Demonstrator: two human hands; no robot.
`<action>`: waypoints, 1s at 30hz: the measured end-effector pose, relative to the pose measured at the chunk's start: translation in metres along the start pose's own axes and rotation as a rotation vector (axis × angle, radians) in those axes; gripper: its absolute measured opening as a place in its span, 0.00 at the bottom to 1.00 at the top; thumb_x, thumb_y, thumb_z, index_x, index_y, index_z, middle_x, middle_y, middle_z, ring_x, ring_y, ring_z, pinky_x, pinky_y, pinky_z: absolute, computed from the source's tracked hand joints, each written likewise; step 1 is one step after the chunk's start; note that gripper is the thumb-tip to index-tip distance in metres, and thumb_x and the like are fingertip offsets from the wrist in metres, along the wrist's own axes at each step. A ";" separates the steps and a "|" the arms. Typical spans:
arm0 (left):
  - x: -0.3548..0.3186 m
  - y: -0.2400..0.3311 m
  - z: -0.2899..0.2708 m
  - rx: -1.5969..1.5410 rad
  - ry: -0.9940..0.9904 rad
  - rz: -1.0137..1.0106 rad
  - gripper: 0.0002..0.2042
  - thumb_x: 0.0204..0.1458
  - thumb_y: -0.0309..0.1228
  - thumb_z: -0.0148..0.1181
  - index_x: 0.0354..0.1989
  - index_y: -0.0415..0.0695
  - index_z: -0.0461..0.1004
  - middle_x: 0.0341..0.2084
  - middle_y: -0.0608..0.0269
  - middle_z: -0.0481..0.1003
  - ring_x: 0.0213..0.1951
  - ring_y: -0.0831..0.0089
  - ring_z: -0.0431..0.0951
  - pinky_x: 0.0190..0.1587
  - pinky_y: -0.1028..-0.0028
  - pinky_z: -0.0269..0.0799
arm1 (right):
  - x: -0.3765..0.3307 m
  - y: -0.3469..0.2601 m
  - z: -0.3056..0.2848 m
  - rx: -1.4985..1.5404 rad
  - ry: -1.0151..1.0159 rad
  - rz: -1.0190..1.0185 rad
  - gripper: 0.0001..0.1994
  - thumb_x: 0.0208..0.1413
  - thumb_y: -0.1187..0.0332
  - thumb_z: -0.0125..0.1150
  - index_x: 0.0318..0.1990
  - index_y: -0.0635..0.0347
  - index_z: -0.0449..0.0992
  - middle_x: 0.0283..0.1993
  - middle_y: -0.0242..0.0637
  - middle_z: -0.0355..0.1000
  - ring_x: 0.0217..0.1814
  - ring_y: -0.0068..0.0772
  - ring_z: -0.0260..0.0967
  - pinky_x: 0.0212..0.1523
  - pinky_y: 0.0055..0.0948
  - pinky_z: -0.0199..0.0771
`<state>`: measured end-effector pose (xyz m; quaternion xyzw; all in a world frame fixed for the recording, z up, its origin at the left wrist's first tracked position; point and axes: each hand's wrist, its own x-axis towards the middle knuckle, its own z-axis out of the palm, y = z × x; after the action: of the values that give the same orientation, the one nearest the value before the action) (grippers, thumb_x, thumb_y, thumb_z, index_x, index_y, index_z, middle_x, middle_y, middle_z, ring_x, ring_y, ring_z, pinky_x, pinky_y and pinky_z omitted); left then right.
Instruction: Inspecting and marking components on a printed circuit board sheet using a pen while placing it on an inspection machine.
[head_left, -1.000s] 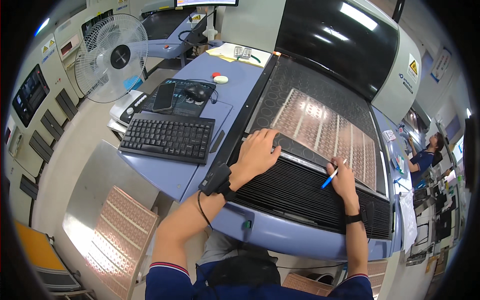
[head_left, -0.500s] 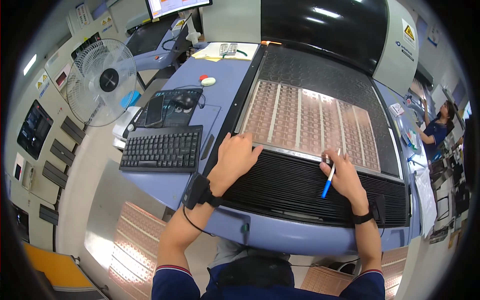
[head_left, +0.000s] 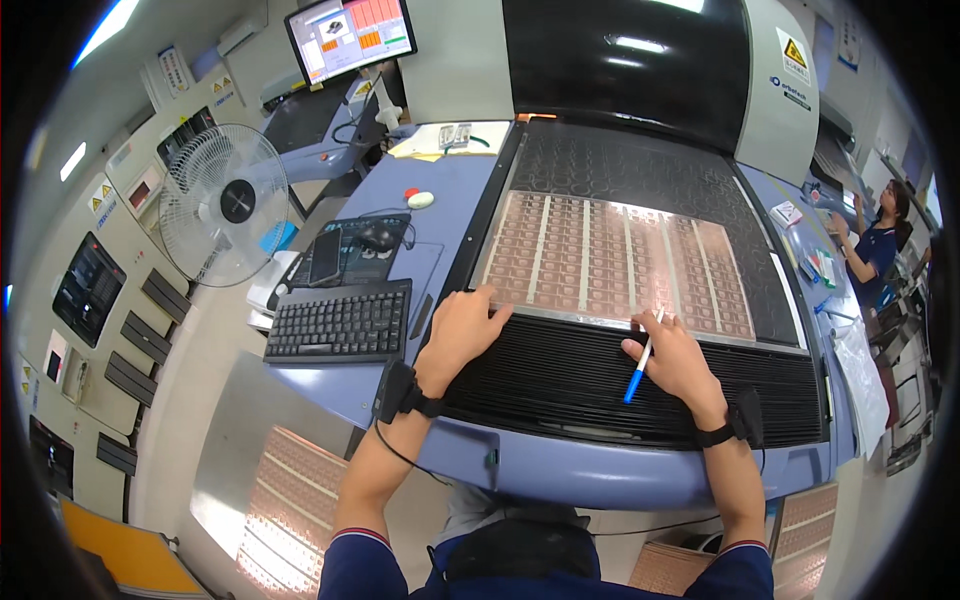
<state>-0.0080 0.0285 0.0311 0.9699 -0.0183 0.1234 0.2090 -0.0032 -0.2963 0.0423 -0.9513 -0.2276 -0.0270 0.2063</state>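
Observation:
A copper-coloured panel with rows of small rectangles lies flat on the black machine bed. At its near left corner is my left hand, its thumb held apart and its fingertips at the panel's edge, partly hidden by the hand itself. My right hand holds a white pen with a blue end, the blue end pointing back toward me. Its fingertips meet the panel's near edge right of the middle. A ribbed black strip runs below both hands.
Left of the bed are a black keyboard, a mouse and a phone. A monitor and a fan stand farther off. More copper panels lie lower left. Another person works at far right.
The view has tilted up, showing more of the monitor. My right hand has shifted slightly left along the panel's near edge with the pen; my left hand stays at the corner.

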 end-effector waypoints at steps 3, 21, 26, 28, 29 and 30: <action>-0.021 0.006 -0.023 -0.043 -0.024 0.037 0.22 0.54 0.42 0.64 0.50 0.36 0.77 0.38 0.42 0.80 0.43 0.45 0.80 0.47 0.58 0.75 | 0.000 0.003 -0.004 0.012 -0.022 0.036 0.18 0.61 0.57 0.62 0.46 0.65 0.72 0.43 0.54 0.76 0.50 0.63 0.72 0.56 0.52 0.71; -0.165 -0.091 -0.048 -0.186 0.657 -0.333 0.15 0.61 0.35 0.56 0.46 0.35 0.80 0.42 0.47 0.81 0.51 0.56 0.77 0.60 0.58 0.64 | -0.011 0.034 0.025 -0.063 0.153 -0.157 0.20 0.60 0.58 0.62 0.46 0.70 0.72 0.42 0.66 0.73 0.54 0.69 0.69 0.64 0.59 0.63; -0.204 -0.083 0.037 -0.253 0.804 -0.090 0.17 0.60 0.33 0.48 0.37 0.33 0.82 0.41 0.48 0.81 0.53 0.52 0.76 0.66 0.53 0.58 | -0.006 0.020 0.008 0.131 0.188 -0.096 0.18 0.60 0.60 0.62 0.49 0.67 0.72 0.41 0.62 0.74 0.51 0.67 0.71 0.53 0.55 0.71; -0.208 -0.080 0.045 -0.168 0.914 -0.045 0.20 0.58 0.34 0.44 0.36 0.32 0.82 0.42 0.47 0.81 0.54 0.49 0.75 0.70 0.47 0.50 | -0.004 0.017 0.002 0.267 0.234 -0.092 0.17 0.60 0.62 0.62 0.50 0.64 0.73 0.39 0.59 0.74 0.47 0.65 0.72 0.46 0.53 0.72; -0.204 -0.079 0.044 -0.175 0.881 -0.048 0.20 0.58 0.34 0.44 0.36 0.32 0.82 0.42 0.47 0.81 0.54 0.49 0.75 0.70 0.47 0.50 | 0.001 0.017 0.003 0.306 0.255 -0.107 0.16 0.60 0.62 0.62 0.50 0.64 0.73 0.38 0.58 0.75 0.45 0.63 0.73 0.44 0.53 0.72; -0.202 -0.076 0.046 -0.169 0.915 -0.048 0.20 0.57 0.34 0.43 0.37 0.32 0.81 0.42 0.47 0.81 0.54 0.49 0.75 0.70 0.47 0.50 | 0.001 0.019 0.005 0.305 0.326 -0.164 0.15 0.60 0.63 0.62 0.49 0.63 0.74 0.35 0.56 0.76 0.40 0.61 0.75 0.42 0.52 0.74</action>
<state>-0.1869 0.0758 -0.0895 0.7955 0.0881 0.5319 0.2765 0.0058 -0.3095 0.0308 -0.8704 -0.2693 -0.1620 0.3790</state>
